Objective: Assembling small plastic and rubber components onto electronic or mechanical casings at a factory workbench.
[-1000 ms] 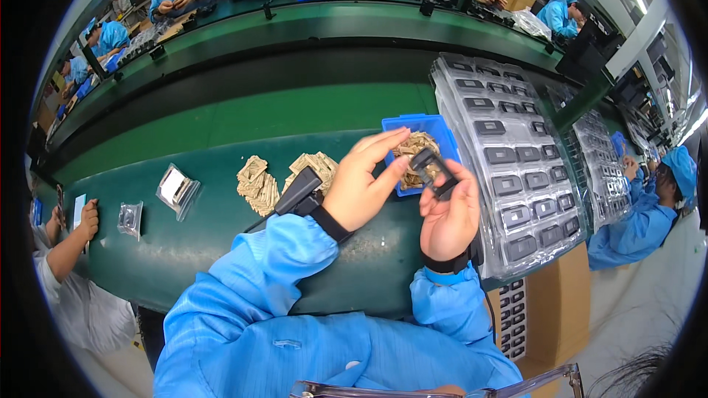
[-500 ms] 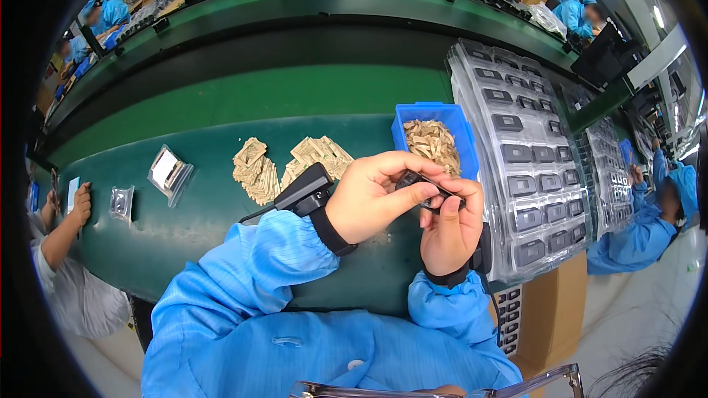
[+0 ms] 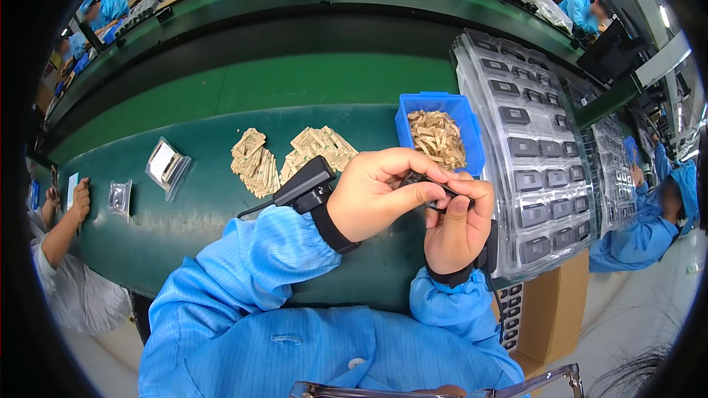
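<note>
The desk [image 3: 199, 243] has its near edge against the person's blue smock [image 3: 332, 346], and its green surface stretches between the left sleeve [image 3: 251, 258] and 2 clear bags [image 3: 169, 167]. On the right, plastic trays [image 3: 507, 237] with rows of dark parts [image 3: 533, 214] crowd the right hand [image 3: 456, 237]; a cardboard box [image 3: 560, 313] stands below. Farther back, co-workers [image 3: 581, 13] in blue sit along another work line. Above the desk, the left hand's [image 3: 377, 195] thumb and fingers pinch a small black part [image 3: 415, 177], the right hand's fingers gripping its right end. A blue bin [image 3: 474, 129] of tan strips [image 3: 436, 136] stands just beyond; 2 tan piles [image 3: 321, 149] lie past the left wrist's black device [image 3: 306, 183].
</note>
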`<state>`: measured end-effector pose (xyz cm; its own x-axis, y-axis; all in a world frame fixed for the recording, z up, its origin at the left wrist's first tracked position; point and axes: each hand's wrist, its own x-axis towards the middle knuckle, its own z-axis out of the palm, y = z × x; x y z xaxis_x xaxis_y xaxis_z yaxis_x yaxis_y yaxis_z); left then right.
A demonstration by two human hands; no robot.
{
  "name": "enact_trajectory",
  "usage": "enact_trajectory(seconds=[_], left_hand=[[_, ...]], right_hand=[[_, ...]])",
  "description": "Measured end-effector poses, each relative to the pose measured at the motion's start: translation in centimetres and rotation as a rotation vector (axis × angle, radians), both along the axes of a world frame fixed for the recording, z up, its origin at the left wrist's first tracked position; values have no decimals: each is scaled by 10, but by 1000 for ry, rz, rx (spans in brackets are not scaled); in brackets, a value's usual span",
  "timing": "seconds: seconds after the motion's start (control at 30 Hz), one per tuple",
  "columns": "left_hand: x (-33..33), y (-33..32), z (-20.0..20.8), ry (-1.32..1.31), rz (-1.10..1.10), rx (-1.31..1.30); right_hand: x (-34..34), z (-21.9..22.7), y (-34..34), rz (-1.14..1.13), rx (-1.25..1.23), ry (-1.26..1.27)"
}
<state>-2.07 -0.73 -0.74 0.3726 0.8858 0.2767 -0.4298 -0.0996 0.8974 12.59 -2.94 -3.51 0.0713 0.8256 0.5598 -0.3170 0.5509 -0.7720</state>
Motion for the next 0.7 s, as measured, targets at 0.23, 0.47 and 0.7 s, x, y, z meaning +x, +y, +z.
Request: enact_trajectory(seconds=[0.23,0.47,0.7], left_hand=[[4,-1,-5,-131,-42,-3],[5,2,3,-2,-12,-84],[-8,9,16,612,359,741]], right_hand=[[-1,0,1,-27,47,-20],[-2,5,-2,-107,-94,48],[0,4,-2,-94,-147,95]])
